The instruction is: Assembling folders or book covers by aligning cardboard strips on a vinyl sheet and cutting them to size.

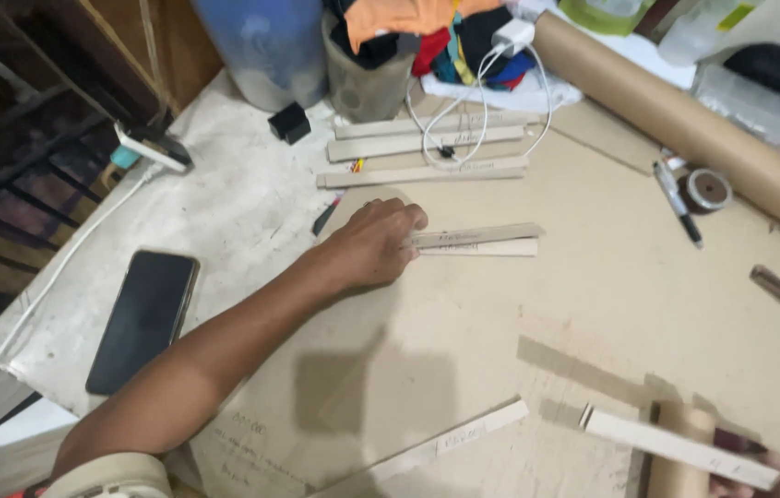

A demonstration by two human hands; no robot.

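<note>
My left hand point(373, 243) rests on the cardboard sheet point(611, 295) with its fingers closed on the left end of two thin wooden strips point(482, 240) that lie side by side. At the bottom right corner my right hand point(777, 472) is only partly in view and grips another pale wooden strip point(676, 447), raised above a short cardboard tube point(680, 443). One more strip point(445, 444) lies loose near the front edge of the cardboard.
Three strips point(427, 148) lie at the back under a white charger cable point(477, 120). A long cardboard tube point(685, 120), black marker point(678, 203) and tape roll point(708, 189) sit at right. A black phone point(142, 318) lies at left beside a power strip point(145, 148).
</note>
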